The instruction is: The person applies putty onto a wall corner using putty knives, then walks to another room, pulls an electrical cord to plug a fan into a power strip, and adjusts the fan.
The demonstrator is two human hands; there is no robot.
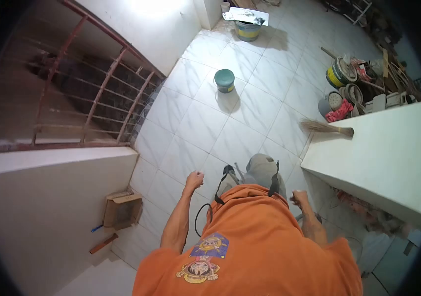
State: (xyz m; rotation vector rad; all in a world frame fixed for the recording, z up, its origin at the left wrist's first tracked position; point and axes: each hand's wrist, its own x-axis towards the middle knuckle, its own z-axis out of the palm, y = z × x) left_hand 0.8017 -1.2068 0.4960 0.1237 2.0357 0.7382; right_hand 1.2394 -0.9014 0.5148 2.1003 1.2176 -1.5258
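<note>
My left hand (195, 180) hangs over the tiled floor, left of my legs, with its fingers curled in and nothing visible in them. On the other side of my body, my right hand (299, 198) is also curled, and its fingers are too small to show whether they hold something. Neither hand touches an object that I can make out. Ahead on the floor stands a green-lidded tub (224, 80). A black strap (274, 180) hangs at my waist, between the two hands.
Farther ahead is a bucket (247, 31) topped with a sheet. A broom (328, 129) lies at the corner of a white counter (368, 155), with buckets and scraps behind. To the left are a barred window (99, 93) and a cardboard box (122, 210).
</note>
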